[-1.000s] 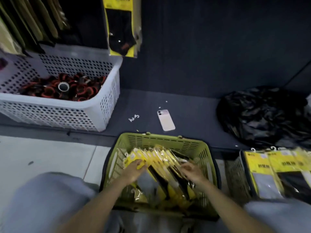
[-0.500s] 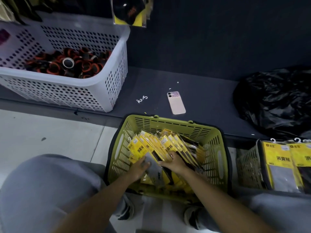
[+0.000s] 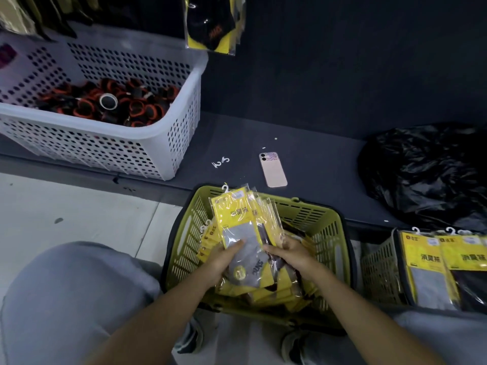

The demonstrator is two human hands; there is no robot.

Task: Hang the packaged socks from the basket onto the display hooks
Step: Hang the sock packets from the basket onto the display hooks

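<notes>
Jointly, left hand (image 3: 222, 259) and right hand (image 3: 292, 255), fingers curled, grip perhaps three sock packs (image 3: 234, 214) over one green basket (image 3: 330, 233).

The person wears plain light grey trousers (image 3: 66, 299). They fill the near left corner over the left leg and show again along the near right edge over the right leg (image 3: 434, 335). The left forearm (image 3: 163, 312) and the right forearm (image 3: 355, 304) are bare as far as the view reaches, as are the left hand (image 3: 221, 262) and the right hand (image 3: 292, 256). Near, between the legs, a left shoe (image 3: 191, 338) and a right shoe (image 3: 293, 343) show in part, both dark with a paler edge; finer detail is too dim to tell.
</notes>
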